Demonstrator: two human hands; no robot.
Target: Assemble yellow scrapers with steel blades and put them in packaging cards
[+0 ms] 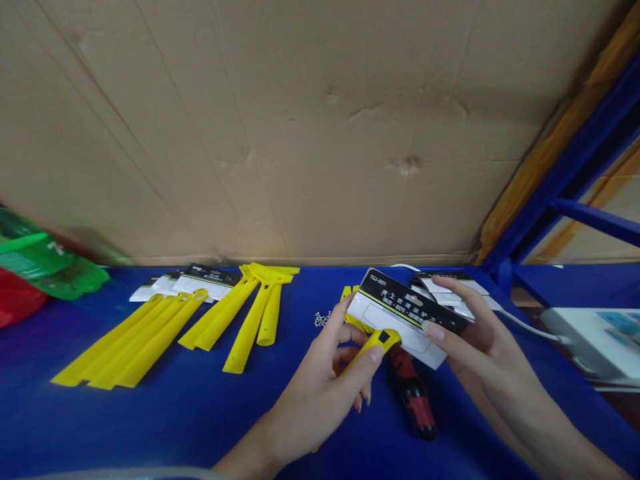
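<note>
Yellow handle (pixel 371 343) (in left hand (pixel 323 387)) slants, holed end pointing upper right.

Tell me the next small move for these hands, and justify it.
I'd likely ease the card toward the end of the yellow handle and line up their openings: the left hand holds the handle with its dark hole in view, while the right hand holds the card close by, its hang slot showing.

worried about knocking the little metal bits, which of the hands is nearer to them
Left. The left hand holds a yellow handle just right of the little metal bits; the right hand is farther off to their right, at the printed card.
</note>
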